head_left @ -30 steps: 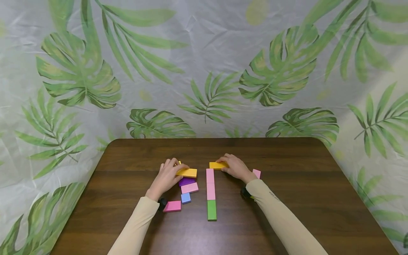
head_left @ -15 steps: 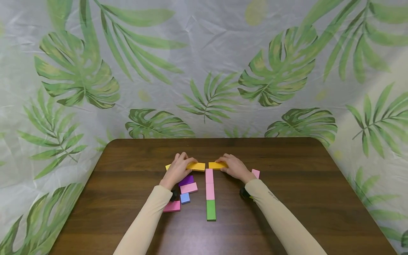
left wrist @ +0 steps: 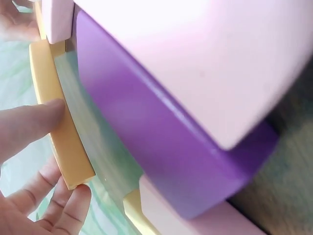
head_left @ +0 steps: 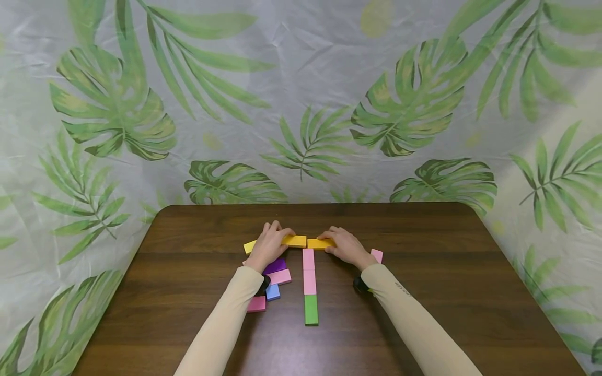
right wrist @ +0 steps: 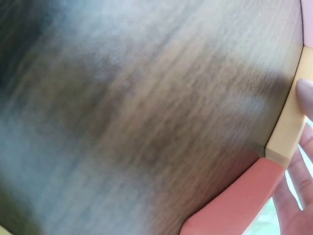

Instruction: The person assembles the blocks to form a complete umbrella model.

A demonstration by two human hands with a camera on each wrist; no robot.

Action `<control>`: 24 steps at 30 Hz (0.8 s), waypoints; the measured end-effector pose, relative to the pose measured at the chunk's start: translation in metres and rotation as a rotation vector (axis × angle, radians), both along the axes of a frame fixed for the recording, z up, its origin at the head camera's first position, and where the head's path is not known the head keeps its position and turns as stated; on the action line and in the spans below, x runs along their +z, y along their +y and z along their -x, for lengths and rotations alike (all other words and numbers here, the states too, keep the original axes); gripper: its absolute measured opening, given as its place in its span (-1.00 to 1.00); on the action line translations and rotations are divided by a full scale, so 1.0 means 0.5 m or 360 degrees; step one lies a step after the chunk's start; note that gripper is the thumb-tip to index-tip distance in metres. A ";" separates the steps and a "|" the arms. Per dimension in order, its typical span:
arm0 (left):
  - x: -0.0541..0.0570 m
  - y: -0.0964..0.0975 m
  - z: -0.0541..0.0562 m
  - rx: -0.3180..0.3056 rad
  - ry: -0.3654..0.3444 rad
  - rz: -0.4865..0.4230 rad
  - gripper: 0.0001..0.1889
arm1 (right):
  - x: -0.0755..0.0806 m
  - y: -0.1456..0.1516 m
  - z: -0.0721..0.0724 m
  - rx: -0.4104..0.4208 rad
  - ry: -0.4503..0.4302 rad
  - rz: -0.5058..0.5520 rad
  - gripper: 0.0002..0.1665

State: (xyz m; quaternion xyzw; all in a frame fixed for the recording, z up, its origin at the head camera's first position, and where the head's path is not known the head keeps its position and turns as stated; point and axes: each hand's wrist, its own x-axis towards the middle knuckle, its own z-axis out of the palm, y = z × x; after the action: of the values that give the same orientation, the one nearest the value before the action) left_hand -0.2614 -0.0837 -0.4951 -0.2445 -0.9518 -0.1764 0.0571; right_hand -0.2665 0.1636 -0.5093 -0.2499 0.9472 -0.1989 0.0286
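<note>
My left hand (head_left: 269, 246) pinches an orange-yellow block (head_left: 296, 242) between thumb and fingers, seen closely in the left wrist view (left wrist: 68, 137). The inner end of that block is beside a second orange-yellow block (head_left: 317, 244), which my right hand (head_left: 347, 247) holds with the thumb on its near side. Below where they meet, a column runs toward me: two pale pink blocks (head_left: 309, 271) and a green block (head_left: 311, 310). In the right wrist view, a coral-red block (right wrist: 234, 200) adjoins the outer end of the right orange-yellow block; the right hand hides it from the head view.
Left of the column lie a purple block (head_left: 276, 265), a pale pink block (head_left: 280, 277), a small blue block (head_left: 273, 292), a deeper pink block (head_left: 256, 304) and a yellow block (head_left: 249, 247). Another pink block (head_left: 377, 255) is by the right wrist. All are on the brown wooden table (head_left: 188, 292).
My left hand has moved right and slightly away from me, bringing its orange-yellow block from the loose pile to beside the other one. The right hand has stayed in place.
</note>
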 end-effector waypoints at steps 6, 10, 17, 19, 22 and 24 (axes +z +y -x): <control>-0.001 0.005 0.004 0.0034 -0.0059 0.0030 -0.69 | -0.001 0.001 0.000 0.0000 0.0003 -0.0003 -0.63; -0.002 0.010 0.004 0.0036 -0.0108 0.0065 -0.68 | -0.003 0.001 0.001 -0.0001 -0.0008 -0.0004 -0.63; -0.006 0.014 0.005 0.0012 -0.0150 0.0108 -0.69 | -0.008 0.001 0.005 -0.0001 0.0011 -0.0003 -0.63; -0.006 0.014 0.004 -0.0007 -0.0156 0.0103 -0.68 | -0.009 0.002 0.006 -0.0002 0.0013 -0.0004 -0.64; -0.003 0.014 0.000 -0.0027 -0.0182 0.0086 -0.67 | -0.009 0.002 0.006 -0.0003 0.0013 -0.0001 -0.64; 0.000 0.014 -0.004 -0.0041 -0.0209 0.0078 -0.66 | -0.008 0.002 0.006 -0.0003 0.0010 -0.0003 -0.64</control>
State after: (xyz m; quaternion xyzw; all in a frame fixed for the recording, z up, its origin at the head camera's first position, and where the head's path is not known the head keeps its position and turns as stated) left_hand -0.2595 -0.0766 -0.4952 -0.2459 -0.9543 -0.1695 -0.0136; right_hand -0.2694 0.1647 -0.5132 -0.2497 0.9477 -0.1972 0.0257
